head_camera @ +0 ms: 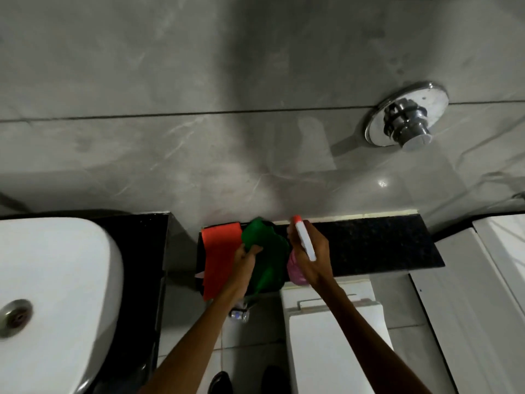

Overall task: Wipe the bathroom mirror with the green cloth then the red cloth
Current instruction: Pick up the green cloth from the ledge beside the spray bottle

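A green cloth [265, 245] lies bunched on the left end of a dark stone ledge [369, 243], and my left hand [245, 255] grips its lower left edge. Beside it on the left, a red cloth [220, 251] lies flat and hangs over the ledge's front. My right hand [309, 251] holds a white spray bottle [305, 240] with a red cap, tilted, just right of the green cloth. No mirror is in view.
A white washbasin [51, 280] on a black counter fills the left. A white toilet [335, 336] stands below the ledge, a pink thing [294, 268] beside it. A chrome flush valve [406, 120] juts from the grey tiled wall. A white frame [468, 294] runs at right.
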